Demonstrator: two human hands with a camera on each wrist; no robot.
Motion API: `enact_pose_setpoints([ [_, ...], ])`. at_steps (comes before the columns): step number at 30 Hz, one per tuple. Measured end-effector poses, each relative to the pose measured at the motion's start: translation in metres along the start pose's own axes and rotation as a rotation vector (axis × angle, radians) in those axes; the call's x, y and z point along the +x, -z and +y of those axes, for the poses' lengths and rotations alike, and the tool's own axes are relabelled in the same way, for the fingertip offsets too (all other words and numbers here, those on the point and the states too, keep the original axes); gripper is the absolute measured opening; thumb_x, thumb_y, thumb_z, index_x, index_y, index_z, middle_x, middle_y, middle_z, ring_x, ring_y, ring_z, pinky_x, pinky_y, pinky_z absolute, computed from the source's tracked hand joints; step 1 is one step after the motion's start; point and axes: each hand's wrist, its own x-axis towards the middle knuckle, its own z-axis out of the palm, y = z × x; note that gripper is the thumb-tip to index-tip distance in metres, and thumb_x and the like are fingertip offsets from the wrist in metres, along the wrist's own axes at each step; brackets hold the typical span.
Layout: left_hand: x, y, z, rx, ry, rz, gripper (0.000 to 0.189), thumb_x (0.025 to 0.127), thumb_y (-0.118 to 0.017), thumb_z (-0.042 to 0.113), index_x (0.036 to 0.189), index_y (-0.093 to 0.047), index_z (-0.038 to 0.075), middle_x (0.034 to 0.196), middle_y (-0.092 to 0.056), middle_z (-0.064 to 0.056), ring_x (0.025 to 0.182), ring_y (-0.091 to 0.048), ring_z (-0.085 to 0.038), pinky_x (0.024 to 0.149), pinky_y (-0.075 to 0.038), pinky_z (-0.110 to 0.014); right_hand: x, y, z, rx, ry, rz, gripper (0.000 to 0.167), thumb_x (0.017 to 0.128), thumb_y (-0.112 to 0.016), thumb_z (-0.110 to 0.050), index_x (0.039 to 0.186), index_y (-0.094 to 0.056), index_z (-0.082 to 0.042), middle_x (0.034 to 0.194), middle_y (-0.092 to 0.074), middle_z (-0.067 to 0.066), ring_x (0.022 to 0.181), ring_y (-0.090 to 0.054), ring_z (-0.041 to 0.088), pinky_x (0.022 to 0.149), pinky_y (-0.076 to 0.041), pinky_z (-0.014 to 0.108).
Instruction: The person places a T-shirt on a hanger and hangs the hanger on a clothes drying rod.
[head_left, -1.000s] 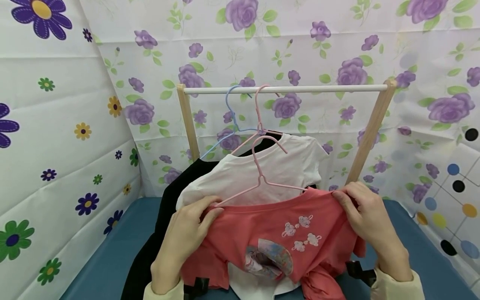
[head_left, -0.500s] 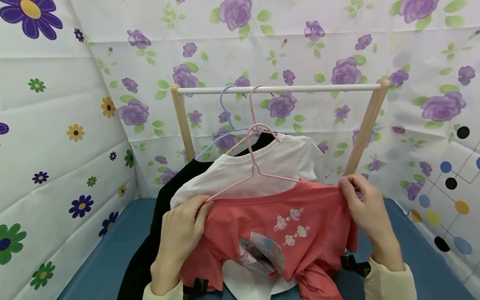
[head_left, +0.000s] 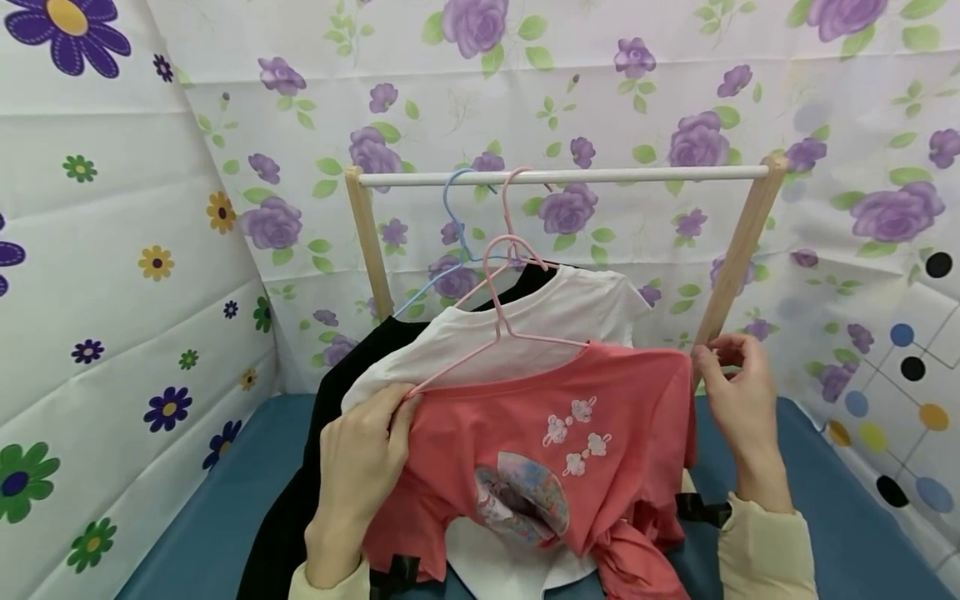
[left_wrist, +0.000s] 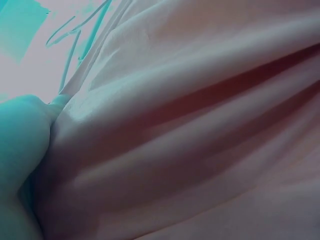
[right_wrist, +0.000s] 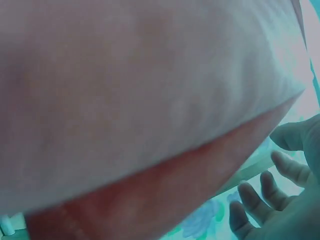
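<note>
A coral-pink shirt with white flower trims and a printed patch hangs on a pink hanger, in front of the rack. My left hand pinches the shirt's left shoulder together with the end of the hanger. In the left wrist view the thumb side lies against the cloth. Just off the shirt's right shoulder is my right hand, its fingers loosely bent and holding nothing. The right wrist view shows those fingers apart from the cloth. The hanger's hook is below the rail, overlapping the white shirt.
A white rail on wooden posts carries a white shirt on a pink hanger and a black garment on a blue hanger. Beneath lies a blue surface. Flower-printed sheets surround it.
The pink shirt and its hanger have risen and shifted slightly left, its right shoulder going up. My right hand has let go of that shoulder; my left keeps its hold.
</note>
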Motion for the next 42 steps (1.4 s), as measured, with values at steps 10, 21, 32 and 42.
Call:
enact_pose_setpoints([
  [10,0.000,-0.001,0.000,0.021,0.042,0.021,0.011,0.096,-0.065,0.022,0.097,-0.072,0.014,0.085,-0.072,-0.002,0.060,-0.065,-0.022,0.047,-0.045,-0.036,0.008,-0.004,0.018,0.028,-0.076,0.047,0.048,0.099,-0.057,-0.032,0.138,-0.046,-0.007,0.129,-0.051,0.010,0.114,-0.050,0.024,0.088,-0.040,0.031],
  [21,0.000,-0.001,0.002,0.024,0.067,0.017,0.012,0.096,-0.063,0.021,0.098,-0.072,0.013,0.083,-0.071,-0.005,0.055,-0.062,-0.022,0.045,-0.041,-0.033,0.012,-0.011,0.035,0.027,-0.052,-0.084,0.056,0.103,-0.047,-0.034,0.152,-0.033,-0.010,0.140,-0.048,0.019,0.125,-0.048,0.036,0.098,-0.041,0.054],
  [32,0.001,-0.007,0.010,0.003,0.052,0.028,0.010,0.097,-0.063,0.020,0.094,-0.070,0.014,0.079,-0.069,-0.002,0.056,-0.060,-0.019,0.046,-0.042,-0.034,0.013,-0.018,0.051,-0.066,0.021,-0.105,0.044,0.105,-0.043,-0.037,0.135,-0.052,-0.006,0.111,-0.063,0.021,0.090,-0.061,0.019,0.064,-0.043,0.016],
  [42,0.017,-0.017,0.013,-0.001,0.031,0.041,0.014,0.097,-0.062,0.020,0.088,-0.070,0.013,0.068,-0.064,-0.002,0.047,-0.051,-0.016,0.043,-0.036,-0.030,0.012,-0.015,0.054,-0.093,0.045,-0.137,0.049,0.105,-0.040,-0.039,0.139,-0.048,-0.004,0.104,-0.061,0.020,0.078,-0.054,0.008,0.062,-0.043,0.021],
])
